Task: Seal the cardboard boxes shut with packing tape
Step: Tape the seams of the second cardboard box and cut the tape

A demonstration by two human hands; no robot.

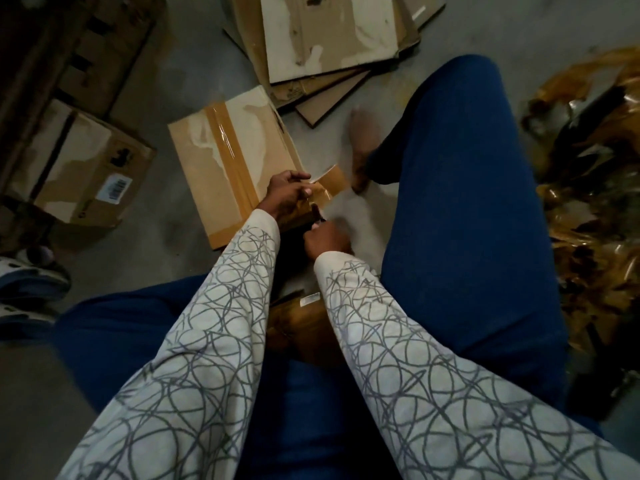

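A cardboard box [221,157] lies on the floor in front of me, with a strip of brown tape [230,150] running down its top. My left hand [285,194] pinches a loose length of brown packing tape [330,183] at the box's near right corner. My right hand [327,237] is closed just below it, fingers around something dark at the tape's lower end; what it grips is hidden. A second brown box [298,327] sits between my knees, mostly covered by my patterned sleeves.
Flattened cardboard sheets [329,39] are stacked at the top. Another box with a barcode label [86,174] sits at left, with dark cartons behind it. Crumpled brown tape waste [595,188] heaps at right. My bare foot [362,143] and blue-trousered legs frame the work area. Sandals [27,282] lie at far left.
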